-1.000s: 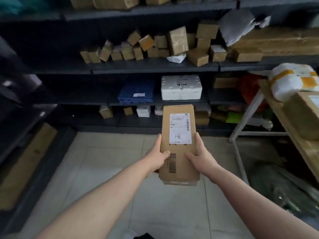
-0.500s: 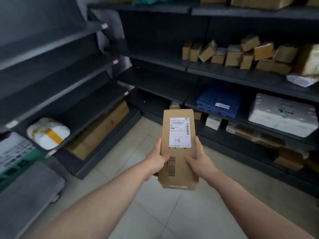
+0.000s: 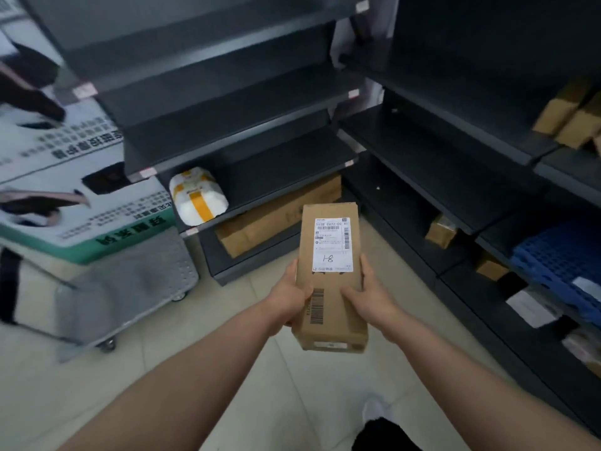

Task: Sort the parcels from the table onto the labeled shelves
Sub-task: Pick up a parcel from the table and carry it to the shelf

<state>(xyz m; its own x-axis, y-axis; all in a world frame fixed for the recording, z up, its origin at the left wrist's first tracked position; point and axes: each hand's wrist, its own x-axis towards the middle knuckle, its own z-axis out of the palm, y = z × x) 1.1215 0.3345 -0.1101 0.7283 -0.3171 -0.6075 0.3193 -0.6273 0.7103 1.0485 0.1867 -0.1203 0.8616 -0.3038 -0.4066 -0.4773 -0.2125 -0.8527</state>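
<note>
I hold a long brown cardboard parcel (image 3: 331, 307) in front of me, above the tiled floor. Its white shipping label has "1-8" written by hand. My left hand (image 3: 287, 296) grips the parcel's left edge with the thumb on top. My right hand (image 3: 370, 296) grips the right edge the same way. Dark grey shelves (image 3: 234, 125) with small tags on their front edges stand ahead to the left, and a second shelf unit (image 3: 448, 151) runs along the right.
A white bag parcel with yellow tape (image 3: 196, 198) lies on a low left shelf, above a long brown carton (image 3: 276, 218). Small brown boxes (image 3: 440, 231), a blue crate (image 3: 559, 252) and white packets sit on the right shelves. A grey wheeled cart (image 3: 130, 288) carrying a printed board stands left.
My view has swung left, from the stocked shelves and the table to the corner with the nearly bare left shelf unit. Both hands keep the same hold on the parcel.
</note>
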